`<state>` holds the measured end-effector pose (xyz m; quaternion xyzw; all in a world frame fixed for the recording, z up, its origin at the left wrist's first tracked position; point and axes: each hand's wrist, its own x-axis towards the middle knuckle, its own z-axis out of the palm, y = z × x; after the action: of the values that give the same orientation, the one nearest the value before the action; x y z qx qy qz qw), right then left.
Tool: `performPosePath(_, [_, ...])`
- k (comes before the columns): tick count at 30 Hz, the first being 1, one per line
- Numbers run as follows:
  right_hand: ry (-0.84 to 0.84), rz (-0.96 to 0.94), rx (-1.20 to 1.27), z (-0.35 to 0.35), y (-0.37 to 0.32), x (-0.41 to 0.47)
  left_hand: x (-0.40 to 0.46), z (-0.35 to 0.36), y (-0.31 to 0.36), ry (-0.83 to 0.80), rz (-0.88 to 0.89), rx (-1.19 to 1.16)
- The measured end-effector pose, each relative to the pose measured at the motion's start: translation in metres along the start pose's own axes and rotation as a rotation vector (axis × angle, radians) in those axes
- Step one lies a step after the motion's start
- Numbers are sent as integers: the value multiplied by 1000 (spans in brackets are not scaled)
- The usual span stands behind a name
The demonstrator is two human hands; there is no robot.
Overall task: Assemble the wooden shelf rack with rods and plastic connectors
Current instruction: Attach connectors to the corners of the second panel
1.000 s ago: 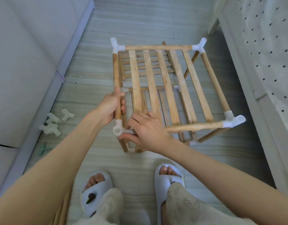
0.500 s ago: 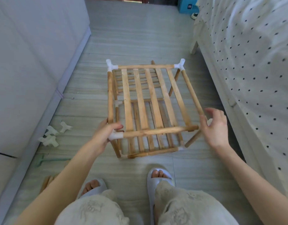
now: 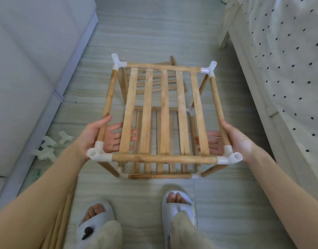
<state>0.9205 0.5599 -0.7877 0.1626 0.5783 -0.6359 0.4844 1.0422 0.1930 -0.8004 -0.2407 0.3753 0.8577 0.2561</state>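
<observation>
The wooden shelf rack stands in front of me, two slatted tiers joined by rods and white plastic connectors. My left hand grips the top tier's left side rod near the front-left connector, thumb on top and fingers under the slats. On the other side, my right hand grips the right side rod close to the front-right connector, with its fingers showing beneath the slats. The lower tier is seen through the slats.
Several spare white connectors lie on the floor at the left by a grey sofa. A bed with a dotted cover runs along the right. Loose wooden rods lie near my left foot. My slippers are just behind the rack.
My right hand left the front-left corner, crossed to the right side and took hold of the right rod. My left hand shifted its grip on the left rod. The rack's top tier now looks closer.
</observation>
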Motion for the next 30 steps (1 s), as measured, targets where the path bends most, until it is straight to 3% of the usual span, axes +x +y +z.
performPosePath(4, [-185,-46,204,10,9,11,1,-9,-1,-56,-5,-36])
performPosePath(9, [-243,-54,245,10,11,14,6,-16,-5,15,17,-8])
performPosePath(17, [-107,-78,78,11,9,15,12,-14,-6,107,51,116])
performPosePath(25, [-46,-71,51,12,4,14,10,-9,-8,102,67,89])
performPosePath(28, [74,-112,16,11,-7,13,6,-4,-13,92,91,84])
performPosePath(30, [218,-158,-220,10,-17,11,3,2,-22,92,119,38])
